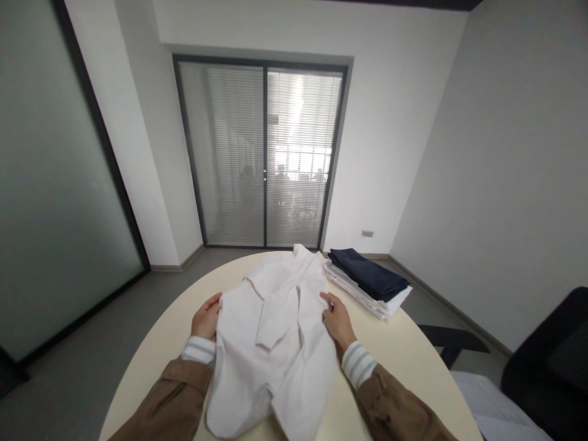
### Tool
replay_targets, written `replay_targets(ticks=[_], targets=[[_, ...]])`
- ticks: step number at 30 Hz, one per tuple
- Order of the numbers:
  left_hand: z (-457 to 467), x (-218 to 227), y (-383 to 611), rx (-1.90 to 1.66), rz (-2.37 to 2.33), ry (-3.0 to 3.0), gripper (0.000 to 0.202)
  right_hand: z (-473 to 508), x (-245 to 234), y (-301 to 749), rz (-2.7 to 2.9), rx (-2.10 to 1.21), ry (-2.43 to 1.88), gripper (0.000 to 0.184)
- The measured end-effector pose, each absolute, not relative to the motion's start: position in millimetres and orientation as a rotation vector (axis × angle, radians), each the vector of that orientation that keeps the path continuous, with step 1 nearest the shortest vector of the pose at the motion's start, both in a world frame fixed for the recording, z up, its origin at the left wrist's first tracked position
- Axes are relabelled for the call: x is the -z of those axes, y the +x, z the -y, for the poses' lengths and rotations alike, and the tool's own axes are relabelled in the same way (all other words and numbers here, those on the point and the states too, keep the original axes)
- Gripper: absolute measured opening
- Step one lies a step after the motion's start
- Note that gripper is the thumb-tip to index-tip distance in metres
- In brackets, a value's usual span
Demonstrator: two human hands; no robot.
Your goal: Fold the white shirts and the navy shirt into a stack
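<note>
A white shirt (243,373) lies spread on the round cream table, with one sleeve folded across its middle and its collar end pointing away from me. My left hand (206,317) is closed on the shirt's left edge, the fingertips at the fabric and partly hidden by it. On the opposite edge, my right hand (339,320) pinches the cloth between bent fingers. Just beyond that hand sits a stack of folded white clothes (356,291), topped by a folded dark navy garment (367,272).
The round table (169,343) curves around the shirt. At the lower right stand a black office chair (551,355) and some white cloth (491,404) beside the table. A glass door with blinds (234,159) is in the far wall; a frosted glass panel (59,184) lies left.
</note>
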State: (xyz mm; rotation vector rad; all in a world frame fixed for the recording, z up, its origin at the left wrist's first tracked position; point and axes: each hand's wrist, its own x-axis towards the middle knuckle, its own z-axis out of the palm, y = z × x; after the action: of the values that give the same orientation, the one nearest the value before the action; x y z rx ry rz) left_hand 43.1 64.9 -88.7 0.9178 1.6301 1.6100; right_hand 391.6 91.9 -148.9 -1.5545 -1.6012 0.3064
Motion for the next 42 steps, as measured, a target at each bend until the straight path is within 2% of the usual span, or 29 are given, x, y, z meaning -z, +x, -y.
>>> replay_targets(ticks=[5,8,9,11,13,15,19,22,25,27,29,30,32,34,36,40,42], targets=[[-64.9,90.2,28.0,-1.603,-1.782,1.02,0.022,-76.7,127.0,389.9,1.675,-0.153,-1.603,0.05],[-57.9,91.3,42.8,-1.611,-1.722,1.518,0.031,-54.5,107.6,372.8,1.83,-0.085,-1.575,0.039],[-53.4,93.4,50.9,-1.529,-1.663,1.783,0.036,-46.6,103.1,366.2,1.894,-0.106,-1.569,0.041],[-41.3,98.6,68.9,-1.161,-1.563,2.195,0.053,-32.3,98.9,354.0,2.026,-0.177,-1.582,0.06],[-26.4,101.5,85.0,-0.692,-1.586,2.311,0.068,-22.1,99.1,345.1,2.142,-0.248,-1.647,0.083],[-11.7,97.7,95.2,-0.365,-1.568,2.356,0.073,-16.9,99.8,340.9,2.242,-0.315,-1.71,0.096],[8.1,72.3,97.9,-0.164,-1.578,2.386,0.076,-17.1,94.9,346.2,2.43,-0.478,-1.652,0.094],[10.4,57.0,93.4,-0.206,-1.622,2.316,0.066,-19.3,93.8,357.9,2.485,-0.588,-1.49,0.091],[0.3,59.0,87.8,-0.33,-1.608,2.209,0.044,-19.4,100.1,370.0,2.356,-0.643,-1.307,0.075],[-11.0,70.2,83.6,-0.478,-1.53,2.229,0.034,-17.5,103.9,376.0,2.222,-0.597,-1.259,0.048],[-22.7,86.6,79.4,-0.633,-1.421,2.349,0.037,-13.2,103.6,380.3,2.142,-0.522,-1.271,0.019],[-27.7,95.8,77.6,-0.652,-1.397,2.408,0.046,-9.9,101.5,381.8,2.13,-0.493,-1.291,0.01],[-34.9,113.6,75.3,-0.534,-1.461,2.437,0.069,-0.6,94.8,382.9,2.141,-0.463,-1.328,0.009],[-38.1,127.8,74.5,-0.367,-1.518,2.446,0.079,11.0,87.6,380.8,2.198,-0.446,-1.351,0.015],[-38.6,136.2,74.5,-0.274,-1.531,2.477,0.078,22.4,83.0,375.5,2.257,-0.409,-1.378,0.019],[-37.1,137.5,74.2,-0.237,-1.526,2.518,0.074,32.9,77.3,370.8,2.244,-0.351,-1.477,0.003],[-36.7,134.4,73.7,-0.226,-1.522,2.52,0.074,31.1,71.3,381.6,2.153,-0.338,-1.581,0.004]])
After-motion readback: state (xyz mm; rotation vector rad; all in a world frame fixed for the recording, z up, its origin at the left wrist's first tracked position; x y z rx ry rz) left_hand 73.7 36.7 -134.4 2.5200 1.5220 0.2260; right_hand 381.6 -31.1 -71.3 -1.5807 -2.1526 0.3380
